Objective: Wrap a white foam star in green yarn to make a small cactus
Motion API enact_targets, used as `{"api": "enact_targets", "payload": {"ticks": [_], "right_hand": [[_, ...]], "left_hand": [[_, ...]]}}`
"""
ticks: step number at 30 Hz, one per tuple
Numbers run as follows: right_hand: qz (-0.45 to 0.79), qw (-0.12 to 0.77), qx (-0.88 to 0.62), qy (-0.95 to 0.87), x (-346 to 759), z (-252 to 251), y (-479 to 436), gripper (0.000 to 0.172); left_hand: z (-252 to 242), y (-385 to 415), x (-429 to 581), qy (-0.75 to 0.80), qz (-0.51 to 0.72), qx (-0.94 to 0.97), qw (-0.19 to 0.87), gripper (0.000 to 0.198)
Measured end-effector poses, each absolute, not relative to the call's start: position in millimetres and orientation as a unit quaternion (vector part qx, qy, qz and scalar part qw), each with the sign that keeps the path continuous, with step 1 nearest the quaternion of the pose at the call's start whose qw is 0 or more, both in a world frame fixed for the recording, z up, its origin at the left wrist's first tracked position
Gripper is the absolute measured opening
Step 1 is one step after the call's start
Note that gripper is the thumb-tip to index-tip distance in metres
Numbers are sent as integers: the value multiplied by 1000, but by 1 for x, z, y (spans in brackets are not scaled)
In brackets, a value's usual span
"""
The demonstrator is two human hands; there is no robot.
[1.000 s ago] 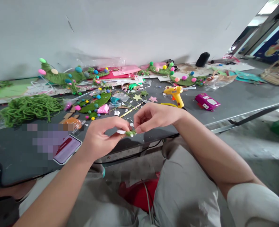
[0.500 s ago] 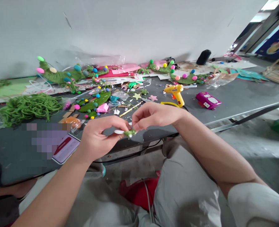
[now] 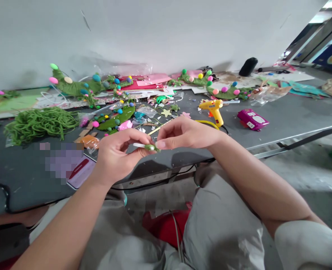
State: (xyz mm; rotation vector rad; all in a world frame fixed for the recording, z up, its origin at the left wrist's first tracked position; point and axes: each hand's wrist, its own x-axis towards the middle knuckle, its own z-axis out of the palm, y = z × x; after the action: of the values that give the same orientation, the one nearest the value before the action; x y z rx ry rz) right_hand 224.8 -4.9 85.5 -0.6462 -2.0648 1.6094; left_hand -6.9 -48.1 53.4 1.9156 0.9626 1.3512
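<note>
Between my fingertips, above the table's front edge, is a small green yarn-wrapped piece point(image 3: 151, 148) with a white flat end sticking out to the left. My left hand point(image 3: 118, 153) pinches it from the left. From the right, my right hand point(image 3: 180, 135) has thumb and finger closed on its other end. Part of the piece is hidden by the fingers. Behind my hands lie a green felt leaf shape point(image 3: 118, 119) with coloured balls, a pale yellow star point(image 3: 166, 113) and a yellow hot glue gun point(image 3: 212, 109).
A heap of green yarn point(image 3: 41, 125) lies left on the grey table point(image 3: 42, 198), behind a phone point(image 3: 81, 172). To the right is a purple box point(image 3: 253, 119). Green crescents with coloured balls point(image 3: 78, 87) line the wall. A black cable point(image 3: 154, 183) runs below the table edge.
Both hands have lifted the small green piece slightly and turned it, so a white spot on it now faces me. The view has shifted a little to the left.
</note>
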Motion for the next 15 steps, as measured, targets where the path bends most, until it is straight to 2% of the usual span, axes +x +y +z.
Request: {"api": "enact_targets", "payload": {"ticks": [15], "right_hand": [[631, 223, -252, -698, 215, 85, -10, 30]], "left_hand": [[56, -49, -5, 334, 522, 721, 309, 16]]}}
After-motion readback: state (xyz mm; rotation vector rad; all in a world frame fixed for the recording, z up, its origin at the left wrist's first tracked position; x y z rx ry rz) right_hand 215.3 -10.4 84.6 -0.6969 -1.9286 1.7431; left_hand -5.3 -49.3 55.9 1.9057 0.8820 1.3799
